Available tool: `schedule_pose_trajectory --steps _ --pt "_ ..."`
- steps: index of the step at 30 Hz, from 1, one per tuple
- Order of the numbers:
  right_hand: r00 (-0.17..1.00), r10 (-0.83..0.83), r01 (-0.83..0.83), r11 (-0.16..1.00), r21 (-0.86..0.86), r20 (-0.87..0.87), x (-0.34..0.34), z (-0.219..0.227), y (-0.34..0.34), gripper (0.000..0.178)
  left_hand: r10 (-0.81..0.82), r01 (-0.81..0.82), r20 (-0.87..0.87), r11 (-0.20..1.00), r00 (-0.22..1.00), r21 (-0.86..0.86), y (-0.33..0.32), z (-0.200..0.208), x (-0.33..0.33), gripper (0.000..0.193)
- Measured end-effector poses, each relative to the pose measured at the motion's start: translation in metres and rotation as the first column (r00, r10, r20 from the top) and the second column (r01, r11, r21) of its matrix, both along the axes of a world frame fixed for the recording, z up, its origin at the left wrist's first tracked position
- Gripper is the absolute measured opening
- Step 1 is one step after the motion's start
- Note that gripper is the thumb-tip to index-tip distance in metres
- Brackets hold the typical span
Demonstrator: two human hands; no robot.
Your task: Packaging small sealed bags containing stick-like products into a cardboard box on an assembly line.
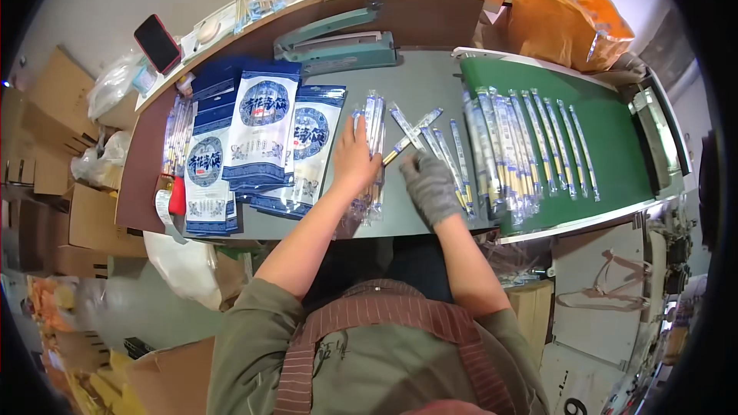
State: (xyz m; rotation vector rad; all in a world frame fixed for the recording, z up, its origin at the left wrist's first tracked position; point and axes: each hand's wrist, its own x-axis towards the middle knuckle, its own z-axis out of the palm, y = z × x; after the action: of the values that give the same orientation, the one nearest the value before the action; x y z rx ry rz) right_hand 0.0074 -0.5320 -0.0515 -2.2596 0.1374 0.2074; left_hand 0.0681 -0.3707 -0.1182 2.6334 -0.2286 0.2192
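Note:
My bare left hand [356, 155] is wrapped round a bundle of chopsticks [374, 117] in clear plastic sleeves, lying lengthwise on the grey tabletop [419, 69]. Its fingers stretch along the left side, with the thumb at the right. In a grey glove, my right hand [430, 187] is closed with curled fingers, just right of the bundle. What it holds, if anything, is hidden. Beyond it, several loose wrapped chopsticks [421, 129] lie, some crossed. Stacked left of my left hand are flat blue-and-white pouches [263, 127].
At right, a green conveyor belt [607, 119] carries a row of wrapped chopsticks [511, 150]. A teal sealer-like device [338, 50] stands at the back. A phone [157, 44] leans on the left ledge; an orange bag [550, 19] sits at the back right.

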Motion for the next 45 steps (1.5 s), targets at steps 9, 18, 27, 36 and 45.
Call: schedule_pose_trajectory --steps 9,18,27,36,45 --pt "0.955 -0.121 0.049 0.965 0.257 0.271 0.012 -0.048 0.069 0.062 -0.274 -0.410 -0.438 0.156 0.856 -0.899 0.010 0.022 -0.016 0.056" --pt "0.970 -0.126 -0.079 0.642 0.762 0.207 0.016 0.063 0.075 0.055 -0.329 0.570 0.467 0.511 0.821 -0.643 0.042 0.124 -0.035 0.071" --pt "0.866 -0.028 -0.349 0.681 0.643 0.499 0.040 0.032 0.071 0.091 -0.479 0.553 0.284 0.652 0.831 -0.519 0.055 0.077 -0.024 0.121" --pt "0.677 -0.317 -0.274 0.729 0.627 0.664 -0.028 0.057 0.086 0.077 -0.335 0.796 0.798 0.540 0.501 -0.273 0.048 0.073 -0.059 0.117" --pt "0.915 -0.022 -0.189 0.860 0.475 0.403 -0.040 0.018 0.098 0.094 -0.350 0.411 0.216 0.741 0.911 -0.531 0.078 0.055 -0.092 0.093"
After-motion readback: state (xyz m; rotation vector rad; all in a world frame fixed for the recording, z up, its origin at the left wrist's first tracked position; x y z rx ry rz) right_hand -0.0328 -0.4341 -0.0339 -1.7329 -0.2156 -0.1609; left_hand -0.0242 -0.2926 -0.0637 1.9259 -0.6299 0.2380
